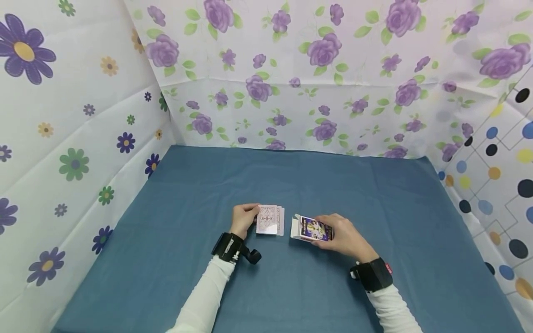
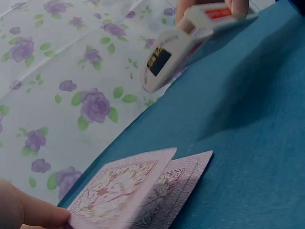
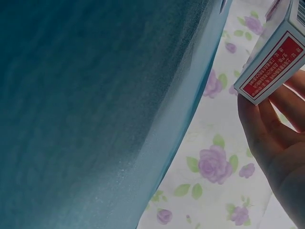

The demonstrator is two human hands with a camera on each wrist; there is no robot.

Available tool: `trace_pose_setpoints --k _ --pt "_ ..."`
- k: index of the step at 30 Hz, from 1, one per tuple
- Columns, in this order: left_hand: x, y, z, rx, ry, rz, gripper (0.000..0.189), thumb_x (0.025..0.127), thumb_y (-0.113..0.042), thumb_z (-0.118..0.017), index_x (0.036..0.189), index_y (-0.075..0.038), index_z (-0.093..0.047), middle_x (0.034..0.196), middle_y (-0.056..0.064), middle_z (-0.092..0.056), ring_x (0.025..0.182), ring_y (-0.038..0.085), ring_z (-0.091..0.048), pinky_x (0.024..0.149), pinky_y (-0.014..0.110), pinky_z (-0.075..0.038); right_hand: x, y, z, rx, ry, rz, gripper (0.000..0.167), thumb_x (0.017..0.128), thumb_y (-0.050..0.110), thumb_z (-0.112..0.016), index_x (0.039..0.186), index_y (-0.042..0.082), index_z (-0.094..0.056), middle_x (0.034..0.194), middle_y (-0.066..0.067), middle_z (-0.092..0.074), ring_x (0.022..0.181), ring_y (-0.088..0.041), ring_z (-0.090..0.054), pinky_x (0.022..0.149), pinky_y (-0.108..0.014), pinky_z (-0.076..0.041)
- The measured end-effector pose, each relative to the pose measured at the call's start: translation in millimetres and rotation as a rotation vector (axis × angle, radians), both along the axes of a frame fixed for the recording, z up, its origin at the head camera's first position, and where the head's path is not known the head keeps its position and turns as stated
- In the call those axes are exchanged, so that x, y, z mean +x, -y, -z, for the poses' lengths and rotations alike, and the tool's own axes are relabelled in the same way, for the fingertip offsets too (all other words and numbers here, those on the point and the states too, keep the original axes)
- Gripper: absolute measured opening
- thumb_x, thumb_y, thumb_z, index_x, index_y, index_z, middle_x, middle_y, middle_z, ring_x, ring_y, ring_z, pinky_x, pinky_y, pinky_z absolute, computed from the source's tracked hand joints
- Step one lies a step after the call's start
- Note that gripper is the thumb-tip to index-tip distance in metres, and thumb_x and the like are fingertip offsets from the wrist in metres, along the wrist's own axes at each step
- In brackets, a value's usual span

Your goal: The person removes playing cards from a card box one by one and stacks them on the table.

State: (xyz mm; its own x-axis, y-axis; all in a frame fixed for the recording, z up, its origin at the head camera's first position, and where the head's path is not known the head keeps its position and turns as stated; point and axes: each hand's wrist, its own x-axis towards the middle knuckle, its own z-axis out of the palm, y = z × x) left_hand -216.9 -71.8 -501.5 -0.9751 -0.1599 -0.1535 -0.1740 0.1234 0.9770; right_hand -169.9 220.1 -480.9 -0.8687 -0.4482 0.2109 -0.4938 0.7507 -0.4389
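My left hand [image 1: 243, 220] pinches a few playing cards [image 1: 267, 219] by their left edge, their red-patterned backs facing up. In the left wrist view the cards [image 2: 121, 188] are slightly fanned, and a finger and thumb hold their near corner. To the right, my right hand [image 1: 343, 236] grips a card box [image 1: 315, 229] with a dark purple and yellow front. Its end flap [image 2: 164, 59] stands open toward the cards, with a gap between box and cards. The right wrist view shows the box's red-labelled end [image 3: 274, 67] above the fingers [image 3: 274, 121].
A blue cloth [image 1: 333, 185] covers the table. Flowered sheets [image 1: 258, 88] hang behind and at the left, and a dotted sheet [image 1: 495, 185] hangs at the right. Black straps with cameras [image 1: 229, 247] sit on both wrists.
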Motion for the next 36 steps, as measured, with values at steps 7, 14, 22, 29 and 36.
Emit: trace_pose_setpoints --k 7,14,22,29,36 --pt "-10.3 -9.8 -2.2 -0.236 -0.042 0.005 0.020 0.090 -0.008 -0.065 0.105 0.002 -0.073 0.098 0.021 -0.071 0.083 0.029 -0.067 0.068 0.034 -0.053 0.5 -1 0.3 -0.012 0.028 0.007 0.062 0.076 0.038 -0.081 0.129 0.011 -0.062 0.119 -0.009 -0.065 0.099 -0.019 -0.058 0.079 -0.036 -0.046" --pt "-14.1 -20.0 -3.6 -0.426 -0.058 -0.004 0.015 0.085 -0.013 -0.072 0.095 -0.001 -0.073 0.085 0.015 -0.073 0.074 0.025 -0.068 0.065 0.036 -0.053 -0.4 -3 0.6 -0.009 -0.007 -0.003 0.062 0.076 0.039 -0.082 0.128 0.011 -0.062 0.117 -0.008 -0.066 0.098 -0.019 -0.059 0.079 -0.036 -0.046" --pt "-11.4 -24.7 -4.1 -0.513 -0.098 0.019 0.015 0.085 -0.015 -0.075 0.092 -0.002 -0.071 0.082 0.015 -0.069 0.069 0.024 -0.063 0.063 0.036 -0.049 -0.6 -5 1.7 -0.011 0.004 -0.001 0.061 0.076 0.038 -0.082 0.127 0.011 -0.063 0.117 -0.009 -0.066 0.098 -0.019 -0.059 0.078 -0.036 -0.046" --pt "-10.6 -26.3 -4.1 -0.586 -0.112 0.018 0.018 0.083 -0.018 -0.077 0.089 -0.003 -0.069 0.080 0.013 -0.068 0.066 0.023 -0.060 0.059 0.034 -0.045 -0.8 -5 1.6 -0.012 0.005 -0.012 0.061 0.076 0.038 -0.081 0.127 0.010 -0.063 0.117 -0.008 -0.066 0.098 -0.018 -0.058 0.078 -0.035 -0.046" --pt "-14.0 -26.5 -5.2 -0.615 -0.100 0.063 0.021 0.083 -0.020 -0.077 0.092 -0.003 -0.068 0.080 0.012 -0.067 0.060 0.020 -0.058 0.053 0.030 -0.041 -1.4 -5 1.5 -0.002 0.004 -0.012 0.061 0.076 0.037 -0.081 0.127 0.010 -0.062 0.117 -0.009 -0.066 0.097 -0.018 -0.058 0.077 -0.034 -0.045"
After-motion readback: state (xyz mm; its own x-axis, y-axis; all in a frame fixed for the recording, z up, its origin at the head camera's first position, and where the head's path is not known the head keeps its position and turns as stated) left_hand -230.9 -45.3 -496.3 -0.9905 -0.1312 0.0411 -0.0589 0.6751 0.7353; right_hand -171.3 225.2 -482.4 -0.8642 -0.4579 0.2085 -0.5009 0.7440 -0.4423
